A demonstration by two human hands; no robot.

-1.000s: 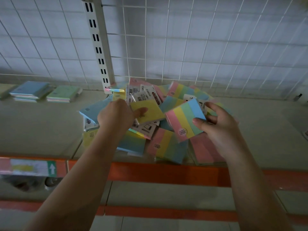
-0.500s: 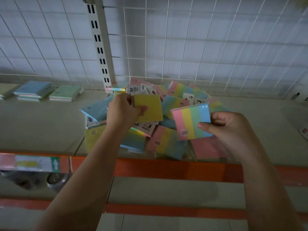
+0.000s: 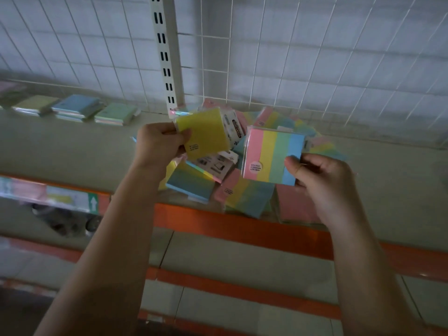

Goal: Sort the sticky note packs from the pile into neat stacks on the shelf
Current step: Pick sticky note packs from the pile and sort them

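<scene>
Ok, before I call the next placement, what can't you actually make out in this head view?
- Small print on the round label of the striped pack in the right hand: too small.
- Packs at the bottom of the pile: covered by upper packs and both held packs.
- Stacks far left on the shelf: blurred, the leftmost cut by the frame edge, counts unclear.
- Print on the yellow pack in the left hand: too small.

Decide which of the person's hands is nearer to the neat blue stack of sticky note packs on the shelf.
Left. The left hand, gripping a yellow pack, is just right of the blue stack; the right hand, holding a striped pack, is farther right, beyond the pile.
</scene>
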